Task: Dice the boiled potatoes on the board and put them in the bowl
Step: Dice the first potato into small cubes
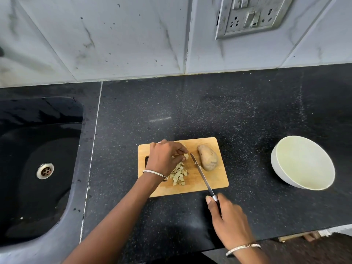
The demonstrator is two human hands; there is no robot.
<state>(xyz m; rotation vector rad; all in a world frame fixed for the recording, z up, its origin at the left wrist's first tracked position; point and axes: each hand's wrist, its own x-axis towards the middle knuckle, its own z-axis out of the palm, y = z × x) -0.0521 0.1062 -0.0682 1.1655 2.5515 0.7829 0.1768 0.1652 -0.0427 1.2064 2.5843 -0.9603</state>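
Observation:
A wooden cutting board [213,180] lies on the black counter. A whole unpeeled potato [208,157] sits at its far right. A heap of diced potato pieces [179,174] lies in the board's middle. My left hand [164,156] is over the far end of the heap, its curled fingers pinching a small piece. My right hand [227,216] grips the handle of a knife [200,171], whose blade runs between the dice and the whole potato. A white bowl [282,168] stands empty to the right of the board.
A black sink [38,168] with a metal drain lies to the left. A tiled wall with a switch and socket plate [251,16] rises behind the counter. The counter's front edge [285,235] runs close behind my right wrist.

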